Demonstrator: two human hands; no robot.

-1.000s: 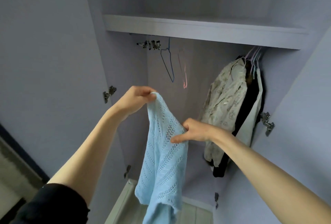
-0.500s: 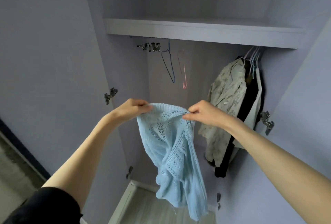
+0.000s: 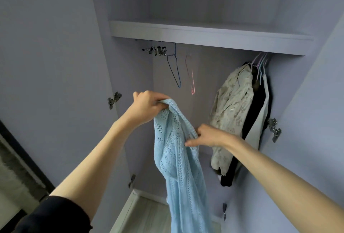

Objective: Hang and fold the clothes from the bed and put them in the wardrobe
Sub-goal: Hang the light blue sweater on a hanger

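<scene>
While left hand [image 3: 147, 105] fingers bunch sweater [image 3: 178, 158] top, right hand [image 3: 208, 136] pinches edge.

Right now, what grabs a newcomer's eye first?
The pale blue knit hanging mid-frame: the left hand grips its top, the right hand pinches its edge lower down. Behind, two empty hangers, blue and pink, hang under the shelf; hung clothes crowd the right end.

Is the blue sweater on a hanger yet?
No. The blue sweater dangles from the left hand, with the right hand pinching its edge. The blue hanger and pink hanger hang bare.
</scene>
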